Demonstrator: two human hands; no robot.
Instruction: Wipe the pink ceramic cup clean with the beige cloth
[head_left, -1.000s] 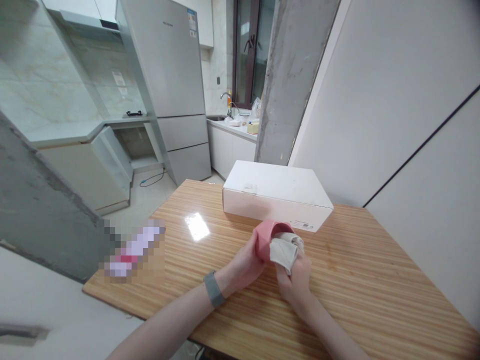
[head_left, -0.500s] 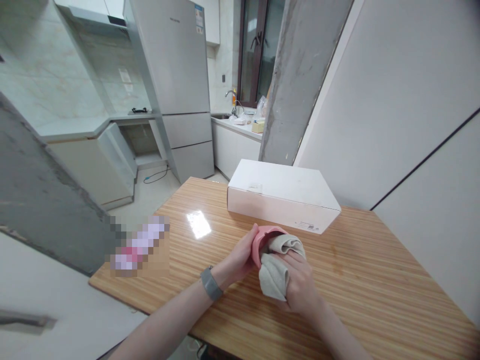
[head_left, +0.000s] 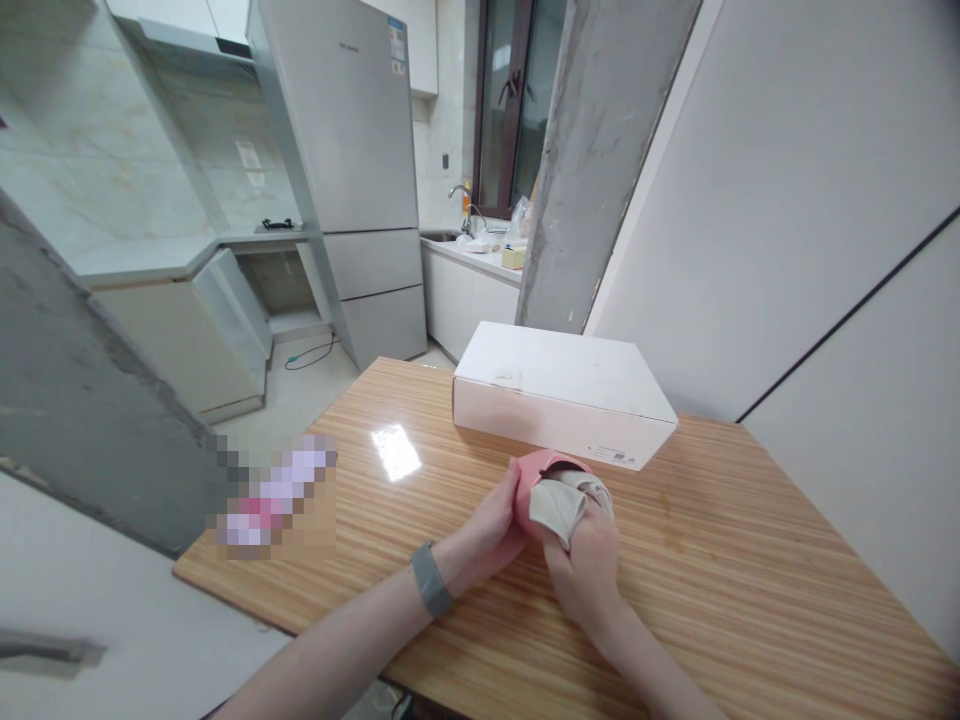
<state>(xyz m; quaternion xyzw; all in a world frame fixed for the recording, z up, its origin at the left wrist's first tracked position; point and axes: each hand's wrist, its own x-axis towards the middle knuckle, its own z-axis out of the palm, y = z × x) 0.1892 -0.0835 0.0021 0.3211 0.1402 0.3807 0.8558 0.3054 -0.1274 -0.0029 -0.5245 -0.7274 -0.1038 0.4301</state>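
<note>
Over the wooden table (head_left: 712, 560), my left hand (head_left: 491, 530) grips a pink bowl (head_left: 529, 482) by its left side, wearing a grey band at the wrist. The bowl is tilted, its opening facing right and toward me. My right hand (head_left: 589, 570) is closed on a light grey-beige cloth (head_left: 559, 508), which it presses into the bowl's opening. Part of the cloth hangs over the near rim. The right fingertips are hidden in the cloth and the bowl.
Just beyond my hands a white cardboard box (head_left: 555, 380) lies on the table. A pixelated purple and pink item (head_left: 274, 495) is at the left edge. Behind are a fridge (head_left: 367, 150), a sink counter (head_left: 480, 255) and, at right, a white wall (head_left: 810, 200).
My right hand has pushed the cloth deeper into the bowl and turned over. The bowl has rotated a little and shifted slightly to the right.
</note>
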